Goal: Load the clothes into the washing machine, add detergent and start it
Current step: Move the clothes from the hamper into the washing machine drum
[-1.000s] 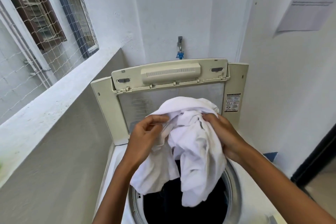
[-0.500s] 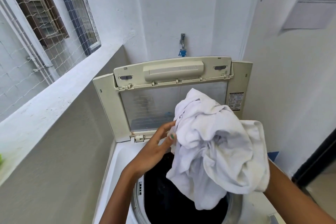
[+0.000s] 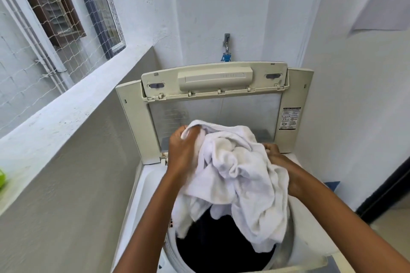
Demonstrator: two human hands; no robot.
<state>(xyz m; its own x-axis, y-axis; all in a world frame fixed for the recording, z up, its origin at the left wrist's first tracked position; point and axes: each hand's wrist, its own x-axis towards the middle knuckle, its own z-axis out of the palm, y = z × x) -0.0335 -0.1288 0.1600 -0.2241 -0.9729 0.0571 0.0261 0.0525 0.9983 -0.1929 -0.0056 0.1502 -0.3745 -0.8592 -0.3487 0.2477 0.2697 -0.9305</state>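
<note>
A top-loading washing machine (image 3: 142,186) stands below me with its cream lid (image 3: 213,82) folded upright against the back wall. Its round drum opening (image 3: 224,248) looks dark inside. A bunched white garment (image 3: 241,179) hangs over the opening. My left hand (image 3: 183,150) grips its upper left fold. My right hand (image 3: 275,155) holds its right side, partly hidden behind the cloth. No detergent is in view.
A white ledge (image 3: 66,113) runs along the left, with netted windows (image 3: 66,6) above it and something green (image 3: 2,180) at its near end. A tap (image 3: 226,47) sticks out of the wall behind the lid. A paper notice (image 3: 386,0) hangs on the right wall; a dark doorway edge (image 3: 386,193) is lower right.
My left hand has closed on the garment's upper left fold after reaching for it. The bundle has shifted left and lower over the drum, and my right hand shows at its right side.
</note>
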